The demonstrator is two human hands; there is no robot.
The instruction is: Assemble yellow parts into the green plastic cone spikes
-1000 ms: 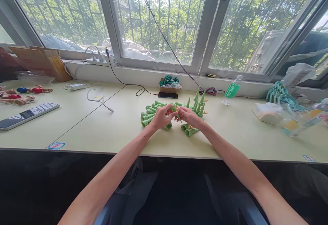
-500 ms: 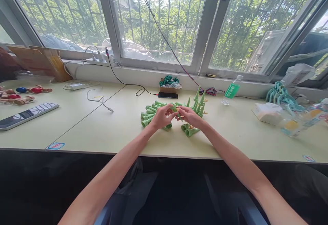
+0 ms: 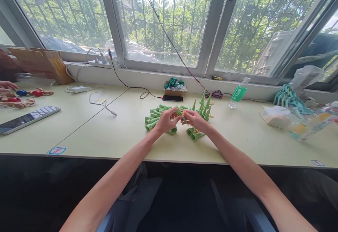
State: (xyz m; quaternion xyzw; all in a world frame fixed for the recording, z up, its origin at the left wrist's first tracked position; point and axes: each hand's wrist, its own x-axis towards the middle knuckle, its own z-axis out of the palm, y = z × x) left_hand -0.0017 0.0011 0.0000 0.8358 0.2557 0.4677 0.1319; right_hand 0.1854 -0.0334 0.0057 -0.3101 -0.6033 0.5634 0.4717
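Note:
Both my hands meet over the table, fingers closed on one small green cone-shaped piece (image 3: 185, 120) with a bit of yellow at it. My left hand (image 3: 168, 120) pinches it from the left. From the right, my right hand (image 3: 195, 120) grips it; its fingertips are partly hidden. Beside my left hand lie several green cones (image 3: 152, 122), their round open ends facing out. Several more green cones (image 3: 202, 107) stand points up behind my right hand, with small yellow parts near them. Under my right wrist two cones (image 3: 195, 136) lie on their sides.
A black phone (image 3: 173, 98) lies before a small box of green stuff (image 3: 175, 85). To the right are a bottle (image 3: 238, 93), a tissue pack (image 3: 276, 116) and teal hangers (image 3: 288, 99). At left are a tablet-like device (image 3: 30, 119), wooden toys (image 3: 38, 93) and another person's hand (image 3: 7, 86).
Another person's hand has come into view at the far left, over the wooden toys. My own hands keep nearly the same place and grip.

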